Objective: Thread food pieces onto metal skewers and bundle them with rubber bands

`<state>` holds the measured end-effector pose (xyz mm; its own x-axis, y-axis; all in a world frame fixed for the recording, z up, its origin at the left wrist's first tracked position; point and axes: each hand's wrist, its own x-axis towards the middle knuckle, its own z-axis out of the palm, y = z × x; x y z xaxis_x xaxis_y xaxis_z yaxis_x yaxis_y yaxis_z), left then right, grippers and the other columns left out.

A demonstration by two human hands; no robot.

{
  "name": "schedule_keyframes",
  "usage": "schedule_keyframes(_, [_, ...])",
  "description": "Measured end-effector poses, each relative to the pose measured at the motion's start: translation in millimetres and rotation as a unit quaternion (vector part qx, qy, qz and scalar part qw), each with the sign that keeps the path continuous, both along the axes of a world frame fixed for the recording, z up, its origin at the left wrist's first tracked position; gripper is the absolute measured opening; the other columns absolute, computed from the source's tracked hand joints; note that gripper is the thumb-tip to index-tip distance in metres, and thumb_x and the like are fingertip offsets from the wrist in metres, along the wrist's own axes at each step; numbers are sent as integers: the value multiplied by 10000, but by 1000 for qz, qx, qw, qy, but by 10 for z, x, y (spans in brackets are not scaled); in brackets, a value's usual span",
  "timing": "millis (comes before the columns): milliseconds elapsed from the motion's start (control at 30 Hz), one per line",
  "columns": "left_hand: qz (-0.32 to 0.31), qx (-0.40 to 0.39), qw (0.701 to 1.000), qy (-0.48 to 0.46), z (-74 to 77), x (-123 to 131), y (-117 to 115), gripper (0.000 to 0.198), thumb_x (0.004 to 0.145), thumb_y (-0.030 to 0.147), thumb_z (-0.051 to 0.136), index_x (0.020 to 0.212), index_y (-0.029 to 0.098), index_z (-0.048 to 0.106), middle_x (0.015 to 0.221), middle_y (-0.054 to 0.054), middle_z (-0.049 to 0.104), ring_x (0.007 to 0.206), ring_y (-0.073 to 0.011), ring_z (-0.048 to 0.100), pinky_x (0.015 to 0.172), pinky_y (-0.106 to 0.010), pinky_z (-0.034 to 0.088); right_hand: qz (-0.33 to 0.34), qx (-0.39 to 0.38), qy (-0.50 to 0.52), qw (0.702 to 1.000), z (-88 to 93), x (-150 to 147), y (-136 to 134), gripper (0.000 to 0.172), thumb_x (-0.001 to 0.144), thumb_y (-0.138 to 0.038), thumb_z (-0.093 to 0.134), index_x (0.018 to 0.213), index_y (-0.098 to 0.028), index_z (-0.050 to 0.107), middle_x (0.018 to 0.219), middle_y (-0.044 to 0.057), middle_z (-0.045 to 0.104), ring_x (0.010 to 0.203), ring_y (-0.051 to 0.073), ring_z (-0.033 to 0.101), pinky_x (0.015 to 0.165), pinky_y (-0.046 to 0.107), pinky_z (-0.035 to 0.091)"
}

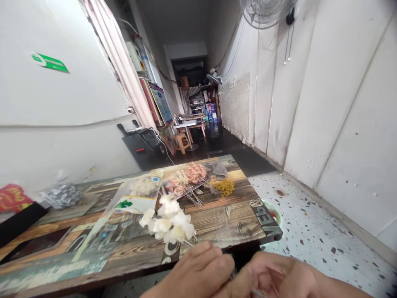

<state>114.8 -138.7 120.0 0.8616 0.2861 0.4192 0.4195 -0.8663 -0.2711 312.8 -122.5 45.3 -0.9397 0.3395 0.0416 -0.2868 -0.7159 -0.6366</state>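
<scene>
My left hand is closed around the sticks of several skewers, low in the view. Pale white chunks of food are threaded on these skewers, and they point up and left over the table's near edge. My right hand is beside it, fingers curled in near the stick ends; what they pinch is hidden. On the table lie skewers of pink meat, their metal sticks toward me. A pile of yellow rubber bands sits to their right. Left of the meat lies a clear plastic bag with pale pieces inside.
The wood-patterned table ends at a corner on the right. A grey cloth-like item lies at its back. A dark tablet-like slab and a crumpled clear bag are at left. Behind stand a stool and a wall fan.
</scene>
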Motion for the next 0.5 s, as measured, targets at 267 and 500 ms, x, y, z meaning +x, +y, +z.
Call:
schedule_keyframes(267, [67, -59, 990, -105, 149, -159, 113, 246, 897, 129, 348, 1005, 178, 563, 729, -14, 586, 626, -120, 479, 578, -243, 385, -120, 315, -96, 937, 42, -32, 840, 714, 750, -685, 387, 1071, -82, 595, 762, 96, 642, 601, 154, 582, 530, 261, 449])
schedule_keyframes(500, [196, -188, 902, -337, 45, -239, 400, 196, 872, 227, 434, 915, 191, 622, 824, -21, 650, 749, -127, 592, 679, -216, 453, -387, 531, -542, 524, -627, -284, 1981, 149, 733, -225, 570, 741, -135, 688, 805, 87, 688, 785, 190, 601, 728, 268, 409])
